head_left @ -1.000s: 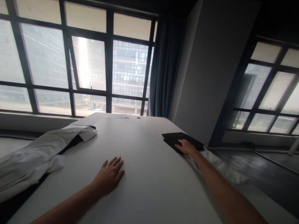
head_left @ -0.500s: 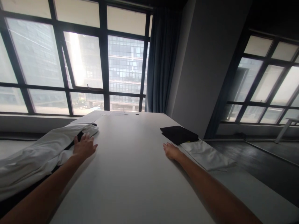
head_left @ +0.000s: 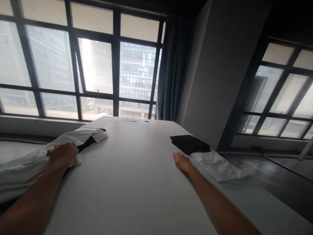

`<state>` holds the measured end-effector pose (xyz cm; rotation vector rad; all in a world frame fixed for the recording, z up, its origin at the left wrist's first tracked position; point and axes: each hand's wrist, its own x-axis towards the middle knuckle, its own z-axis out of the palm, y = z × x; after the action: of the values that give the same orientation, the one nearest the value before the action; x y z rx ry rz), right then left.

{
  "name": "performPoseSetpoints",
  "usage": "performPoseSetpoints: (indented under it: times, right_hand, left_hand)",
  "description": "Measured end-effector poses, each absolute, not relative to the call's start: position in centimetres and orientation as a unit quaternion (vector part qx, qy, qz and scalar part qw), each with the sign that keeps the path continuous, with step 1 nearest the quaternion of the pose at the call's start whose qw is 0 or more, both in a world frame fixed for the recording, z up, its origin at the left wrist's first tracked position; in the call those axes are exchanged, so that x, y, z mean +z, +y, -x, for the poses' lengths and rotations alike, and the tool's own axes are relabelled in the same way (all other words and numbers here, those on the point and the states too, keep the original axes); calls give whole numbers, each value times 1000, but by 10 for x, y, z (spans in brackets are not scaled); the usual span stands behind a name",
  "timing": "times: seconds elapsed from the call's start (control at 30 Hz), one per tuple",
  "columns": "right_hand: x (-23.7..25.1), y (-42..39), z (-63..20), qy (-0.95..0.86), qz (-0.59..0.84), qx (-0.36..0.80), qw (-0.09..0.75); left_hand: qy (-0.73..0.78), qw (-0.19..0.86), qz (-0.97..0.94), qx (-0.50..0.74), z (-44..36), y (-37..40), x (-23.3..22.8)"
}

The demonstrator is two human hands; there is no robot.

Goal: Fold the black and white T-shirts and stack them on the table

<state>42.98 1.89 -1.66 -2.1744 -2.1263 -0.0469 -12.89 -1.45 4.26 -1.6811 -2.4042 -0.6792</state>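
White cloth pile point(head_left: 26, 163) in left hand point(head_left: 63, 151) grip; 1 black folded item point(head_left: 190, 144) nr right hand point(head_left: 181, 161).

I see a white garment point(head_left: 36, 156) lying rumpled along the left edge of the bench point(head_left: 137, 176), stretching from the near left corner up toward the window end. It looks like thin pale cloth, heaped in long folds, with a flap turned back at its far end and a dark piece point(head_left: 86, 143) showing beneath it there. My left grip point(head_left: 63, 151) lies closed over a bunched fold about midway along it. The cloth nearest me hangs partly off the bench edge; I cannot tell what kind of garment it is.
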Motion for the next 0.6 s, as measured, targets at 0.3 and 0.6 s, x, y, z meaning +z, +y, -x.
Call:
performPoseSetpoints:
  times: [0.3,0.6]
  right_hand:
    - [-8,-3,-391,-795,587,-11,155]
    - [2,-32,-340,-902,393,43,176]
  left_hand:
    - [-484,-85,813,-311,-21,-32,35]
    - [-201,-352,899,-169,-97,-90,26]
